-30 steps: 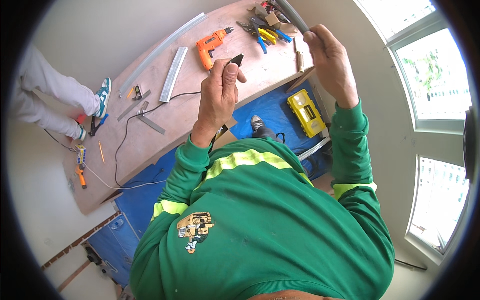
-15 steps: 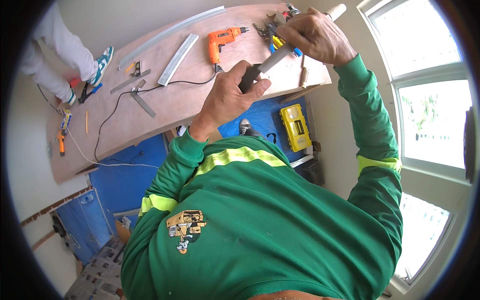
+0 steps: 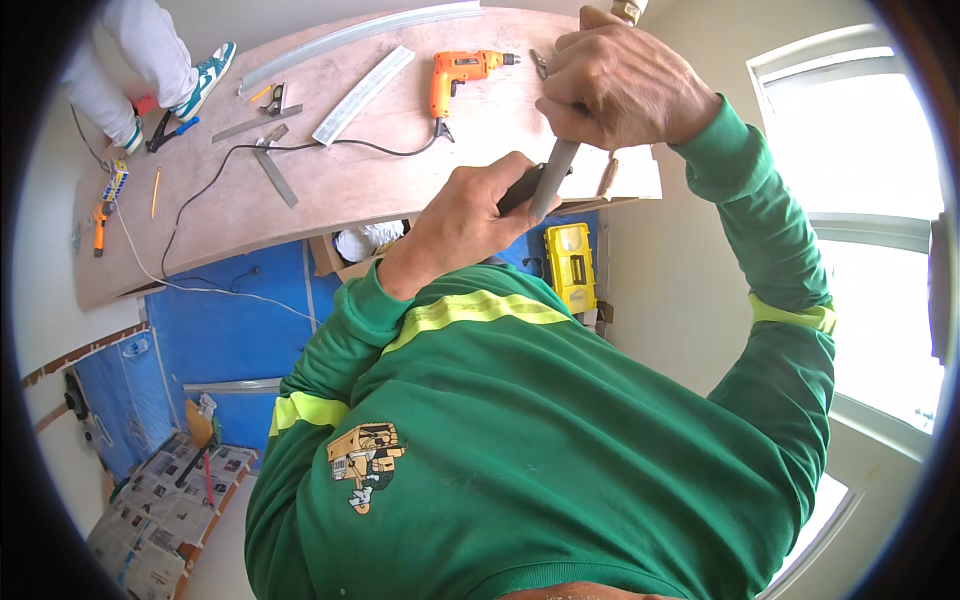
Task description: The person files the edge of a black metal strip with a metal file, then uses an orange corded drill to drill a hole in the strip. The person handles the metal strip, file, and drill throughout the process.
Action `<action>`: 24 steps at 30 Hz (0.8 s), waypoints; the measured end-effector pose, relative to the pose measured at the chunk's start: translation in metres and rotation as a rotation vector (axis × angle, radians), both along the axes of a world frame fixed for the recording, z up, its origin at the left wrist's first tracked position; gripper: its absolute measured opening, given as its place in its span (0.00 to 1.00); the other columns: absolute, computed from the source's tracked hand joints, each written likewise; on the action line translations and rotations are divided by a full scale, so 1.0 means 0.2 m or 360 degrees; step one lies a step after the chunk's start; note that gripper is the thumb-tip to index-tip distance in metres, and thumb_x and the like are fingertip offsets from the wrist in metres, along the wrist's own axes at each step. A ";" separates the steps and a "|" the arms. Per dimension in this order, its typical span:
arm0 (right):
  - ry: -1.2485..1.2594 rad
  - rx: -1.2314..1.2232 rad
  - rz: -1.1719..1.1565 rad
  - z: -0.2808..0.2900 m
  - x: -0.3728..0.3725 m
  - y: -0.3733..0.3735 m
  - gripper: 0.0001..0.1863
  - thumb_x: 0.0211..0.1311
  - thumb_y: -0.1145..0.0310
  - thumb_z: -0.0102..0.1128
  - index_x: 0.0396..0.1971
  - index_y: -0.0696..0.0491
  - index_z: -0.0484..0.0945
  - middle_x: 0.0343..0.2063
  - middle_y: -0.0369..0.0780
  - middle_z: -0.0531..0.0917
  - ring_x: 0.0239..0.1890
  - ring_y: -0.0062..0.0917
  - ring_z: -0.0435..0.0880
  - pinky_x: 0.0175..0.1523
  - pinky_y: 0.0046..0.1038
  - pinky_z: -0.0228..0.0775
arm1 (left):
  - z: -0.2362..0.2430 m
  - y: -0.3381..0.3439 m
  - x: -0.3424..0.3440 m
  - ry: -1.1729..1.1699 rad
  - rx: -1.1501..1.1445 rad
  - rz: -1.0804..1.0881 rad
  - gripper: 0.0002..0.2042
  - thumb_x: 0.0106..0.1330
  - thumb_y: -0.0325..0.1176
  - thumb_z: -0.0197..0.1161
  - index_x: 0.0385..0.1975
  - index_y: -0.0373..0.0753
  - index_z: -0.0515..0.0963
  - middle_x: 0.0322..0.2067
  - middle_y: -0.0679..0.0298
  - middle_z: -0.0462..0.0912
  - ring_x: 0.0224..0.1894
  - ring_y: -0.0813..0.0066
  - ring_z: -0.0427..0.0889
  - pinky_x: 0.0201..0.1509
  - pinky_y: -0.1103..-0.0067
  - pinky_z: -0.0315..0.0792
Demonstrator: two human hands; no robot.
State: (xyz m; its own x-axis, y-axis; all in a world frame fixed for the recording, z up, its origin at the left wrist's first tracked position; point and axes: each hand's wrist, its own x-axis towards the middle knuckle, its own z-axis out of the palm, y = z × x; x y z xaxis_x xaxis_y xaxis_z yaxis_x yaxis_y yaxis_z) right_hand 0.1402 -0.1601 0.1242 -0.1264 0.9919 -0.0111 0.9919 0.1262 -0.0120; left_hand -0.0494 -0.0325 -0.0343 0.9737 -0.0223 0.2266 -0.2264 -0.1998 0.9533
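Observation:
My right hand (image 3: 625, 85) is closed round a long, flat grey tool (image 3: 553, 180) that slants down towards my left hand. A pale knob (image 3: 628, 10), seemingly its handle end, shows above the knuckles. Lower and to the left, my left hand (image 3: 465, 210) grips a small black piece (image 3: 522, 190); the fingers hide most of it. The grey tool's lower end lies against or just in front of this piece; I cannot tell if they touch. Both hands are over the workbench's (image 3: 330, 190) near edge. The closest thing on the bench is an orange corded drill (image 3: 462, 78).
Metal channel strips (image 3: 365, 95), squares (image 3: 275, 175), a pencil (image 3: 156, 192) and an orange-handled tool (image 3: 100, 230) lie on the bench. A person's shoe (image 3: 205, 82) stands at the far left. Below are a yellow toolbox (image 3: 570, 268) and blue sheeting (image 3: 225, 330). Windows (image 3: 880, 300) line the right.
The grey tool has swung from a shallow slant to a steeper one. My left hand has shifted right and down, and my view has turned slightly.

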 end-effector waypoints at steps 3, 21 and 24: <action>-0.0201 -0.0056 0.0003 -0.02 0.01 0.01 0.13 0.69 0.63 0.67 0.23 0.49 0.85 0.22 0.34 0.83 0.32 0.31 0.82 0.49 0.35 0.68 | -0.01 0.01 0.02 0.0027 -0.0017 -0.0019 0.13 0.74 0.35 0.75 0.42 0.33 0.80 0.26 0.63 0.85 0.27 0.82 0.80 0.33 0.78 0.76; 0.0169 -0.0241 -0.1189 -1.43 0.67 -0.28 0.19 0.85 0.55 0.46 0.62 0.39 0.84 0.39 0.46 0.91 0.39 0.44 0.92 0.43 0.50 0.84 | 0.17 0.22 -0.13 -0.0397 0.0409 0.1040 0.10 0.85 0.33 0.58 0.56 0.33 0.75 0.31 0.61 0.85 0.28 0.80 0.83 0.33 0.80 0.77; 0.0788 -0.0299 -0.1338 -1.89 0.39 -0.13 0.24 0.87 0.49 0.43 0.56 0.48 0.84 0.45 0.52 0.90 0.47 0.52 0.91 0.55 0.59 0.79 | 0.26 0.32 -0.20 -0.0556 0.0868 0.1453 0.07 0.80 0.25 0.64 0.52 0.32 0.79 0.35 0.55 0.88 0.31 0.69 0.92 0.32 0.74 0.82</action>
